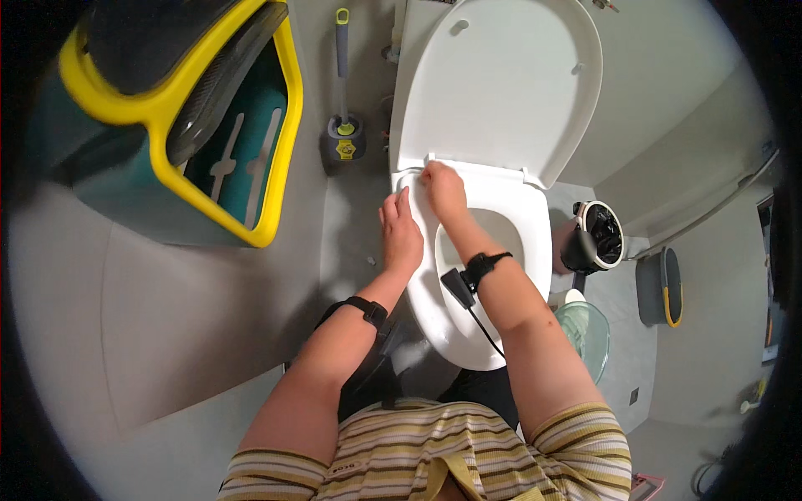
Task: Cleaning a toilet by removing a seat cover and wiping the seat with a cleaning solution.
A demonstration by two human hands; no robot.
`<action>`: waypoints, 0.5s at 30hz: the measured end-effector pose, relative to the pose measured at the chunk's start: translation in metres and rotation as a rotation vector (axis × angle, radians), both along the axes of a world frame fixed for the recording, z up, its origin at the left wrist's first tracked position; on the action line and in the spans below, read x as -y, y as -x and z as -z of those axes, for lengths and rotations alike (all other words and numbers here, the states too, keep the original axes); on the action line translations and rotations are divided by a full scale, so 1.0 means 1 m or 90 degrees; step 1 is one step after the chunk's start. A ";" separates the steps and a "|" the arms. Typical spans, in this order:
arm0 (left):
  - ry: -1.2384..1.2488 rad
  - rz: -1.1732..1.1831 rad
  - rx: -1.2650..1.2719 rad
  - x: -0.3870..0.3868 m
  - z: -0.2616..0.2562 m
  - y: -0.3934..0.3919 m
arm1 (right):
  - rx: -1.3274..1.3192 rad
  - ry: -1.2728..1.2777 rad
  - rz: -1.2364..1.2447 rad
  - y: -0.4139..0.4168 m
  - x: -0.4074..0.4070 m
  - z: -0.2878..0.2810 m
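Observation:
A white toilet is before me, its lid raised and its seat down. My left hand lies along the left edge of the seat, fingers stretched forward and a little apart. On the rear left part of the seat, close to the left hinge, is my right hand with its fingers curled. Whether anything small is inside those fingers is hidden. Below my right forearm shows part of the toilet bowl. A black strap with a device and cable is on that forearm.
A toilet brush in its grey holder stands back left. A teal bucket with a yellow rim looms at upper left. Right of the toilet are a lined trash bin, a pale green basin and a grey bucket.

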State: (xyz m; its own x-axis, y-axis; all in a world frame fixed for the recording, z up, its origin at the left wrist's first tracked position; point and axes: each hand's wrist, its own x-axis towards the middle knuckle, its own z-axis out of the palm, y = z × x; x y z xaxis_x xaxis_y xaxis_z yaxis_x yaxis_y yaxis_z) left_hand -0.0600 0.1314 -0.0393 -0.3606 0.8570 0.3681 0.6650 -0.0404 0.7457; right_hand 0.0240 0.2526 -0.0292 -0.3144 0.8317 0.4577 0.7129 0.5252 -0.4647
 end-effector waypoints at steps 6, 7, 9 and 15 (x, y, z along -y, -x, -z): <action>0.013 -0.007 -0.009 -0.003 0.003 0.001 | -0.040 0.097 0.050 0.000 0.006 0.003; -0.006 -0.011 -0.013 -0.003 0.006 0.004 | -0.039 0.097 0.046 0.000 0.017 0.003; -0.027 -0.011 -0.012 -0.002 0.006 0.002 | -0.031 0.149 -0.008 -0.009 0.041 0.004; -0.019 -0.013 0.039 -0.001 0.007 0.001 | -0.022 0.129 -0.082 -0.016 0.072 -0.002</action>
State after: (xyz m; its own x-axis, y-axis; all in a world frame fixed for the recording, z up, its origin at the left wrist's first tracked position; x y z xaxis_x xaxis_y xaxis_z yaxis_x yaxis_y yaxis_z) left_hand -0.0615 0.1322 -0.0462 -0.4010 0.8380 0.3701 0.6186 -0.0503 0.7841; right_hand 0.0397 0.1803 -0.0276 -0.4114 0.8613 0.2981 0.6279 0.5049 -0.5922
